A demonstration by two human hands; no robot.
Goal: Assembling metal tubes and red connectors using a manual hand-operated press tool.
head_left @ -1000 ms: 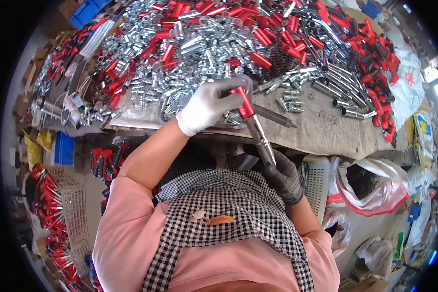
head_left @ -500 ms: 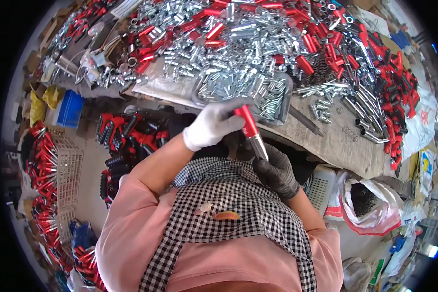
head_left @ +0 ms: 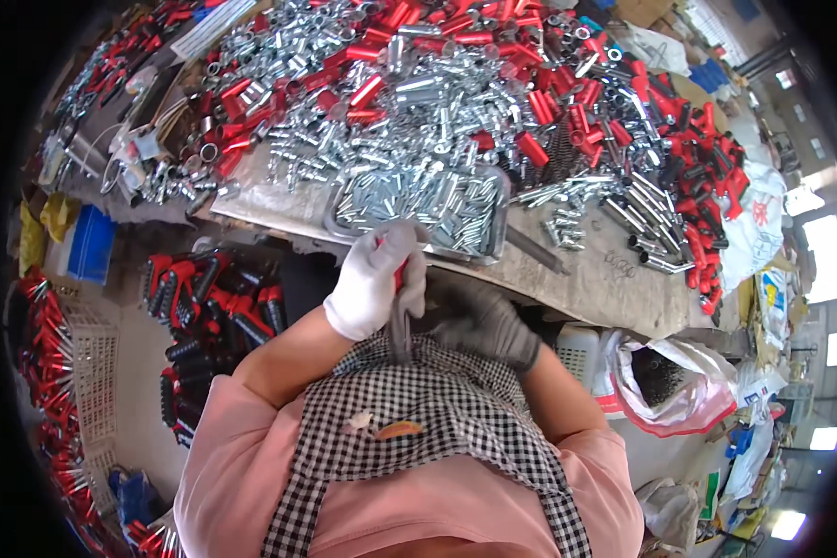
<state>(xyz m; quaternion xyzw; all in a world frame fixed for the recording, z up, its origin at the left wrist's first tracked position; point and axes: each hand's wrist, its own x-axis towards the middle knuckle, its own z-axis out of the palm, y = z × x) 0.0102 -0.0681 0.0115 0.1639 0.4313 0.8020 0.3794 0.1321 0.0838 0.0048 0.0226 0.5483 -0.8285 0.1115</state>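
Note:
In a white glove with greyed fingers, my left hand (head_left: 381, 277) is closed around a red metal tube (head_left: 400, 276), held upright in front of the apron. Only a sliver of red shows between the fingers. A dark, blurred shaft (head_left: 400, 337) hangs below the grip. To the right, my right hand (head_left: 495, 327) in a dark grey glove is apart from the tube, near the bench's front edge; motion smears its fingers. Just beyond my left hand, a grey tray (head_left: 503, 231) holds many small metal pins (head_left: 472, 206).
Red sleeves (head_left: 533, 147) and chrome fittings (head_left: 298, 112) heap across the bench (head_left: 614, 293). A flat metal bar (head_left: 538, 251) lies right of the tray. Red-and-black handled tools (head_left: 219, 298) sit at lower left beside a crate (head_left: 95, 363). An open white sack (head_left: 623, 386) stands at right.
My left hand has turned and moved down and left, with the tube swinging upright. My right hand has let go of the tube's chrome end and moved away. The whole view has shifted.

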